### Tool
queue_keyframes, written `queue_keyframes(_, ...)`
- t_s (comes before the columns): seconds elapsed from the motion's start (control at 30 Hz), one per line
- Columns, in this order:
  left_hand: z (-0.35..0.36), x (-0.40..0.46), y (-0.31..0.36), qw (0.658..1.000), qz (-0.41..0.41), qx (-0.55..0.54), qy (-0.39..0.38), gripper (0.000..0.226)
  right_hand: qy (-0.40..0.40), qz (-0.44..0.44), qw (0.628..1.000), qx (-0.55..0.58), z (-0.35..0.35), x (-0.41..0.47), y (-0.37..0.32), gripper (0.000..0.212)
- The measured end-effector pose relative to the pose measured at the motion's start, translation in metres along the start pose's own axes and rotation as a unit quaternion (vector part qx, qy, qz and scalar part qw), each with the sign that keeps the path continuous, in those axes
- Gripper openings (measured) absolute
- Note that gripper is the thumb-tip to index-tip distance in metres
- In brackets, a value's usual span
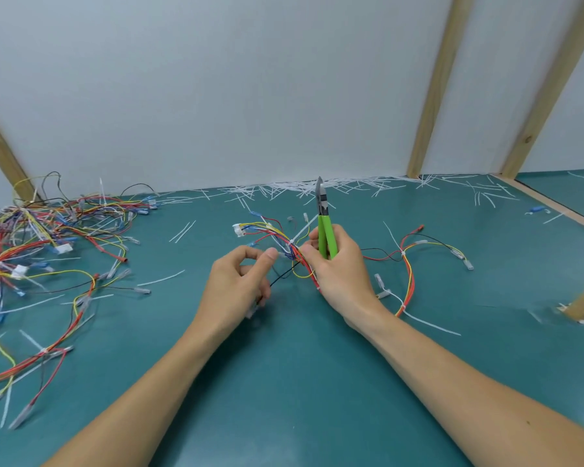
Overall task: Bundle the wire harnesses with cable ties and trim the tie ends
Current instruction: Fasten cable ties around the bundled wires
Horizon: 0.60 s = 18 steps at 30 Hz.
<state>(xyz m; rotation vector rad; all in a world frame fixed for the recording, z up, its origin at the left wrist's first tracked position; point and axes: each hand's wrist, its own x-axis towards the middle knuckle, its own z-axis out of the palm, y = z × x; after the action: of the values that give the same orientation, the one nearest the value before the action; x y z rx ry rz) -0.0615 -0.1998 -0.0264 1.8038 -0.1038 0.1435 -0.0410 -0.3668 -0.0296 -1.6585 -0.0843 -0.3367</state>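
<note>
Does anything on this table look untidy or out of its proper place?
Yes. Many cut tie ends lie scattered along the back edge of the green table, not collected. A tangled pile of wire harnesses sprawls at the left. Nothing looks damaged.

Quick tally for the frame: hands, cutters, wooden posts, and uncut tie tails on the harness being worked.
Hands: 2, left hand and right hand
Green-handled cutters: 1
Wooden posts: 4, e.g.
Uncut tie tails on the harness: 3, e.g.
Total: 10
</note>
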Motion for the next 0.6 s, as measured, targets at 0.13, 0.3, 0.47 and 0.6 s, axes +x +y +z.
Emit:
queue_keyframes(0.13, 0.003, 0.003, -0.002, 0.999, -0.005, -0.043, -0.01, 0.022, -0.052, -0.011, 0.998, -0.014, 0.002, -0.004, 0.0, 0.012)
queue_keyframes(0.3, 0.0, 0.005, -0.004, 0.988, -0.028, -0.149, 0.0, 0.015, -0.102, -0.01, 0.995, -0.001, 0.003, -0.004, -0.001, 0.016)
queue_keyframes(0.47, -0.006, 0.008, -0.006, 0.988, -0.047, -0.147, -0.017, 0.027, -0.106, -0.034, 0.992, -0.064, -0.003, -0.001, -0.004, 0.014)
queue_keyframes(0.6, -0.009, 0.009, -0.009, 0.99, -0.031, -0.132, 0.04, 0.015, -0.055, -0.097, 0.979, -0.172, -0.017, 0.002, -0.013, 0.023)
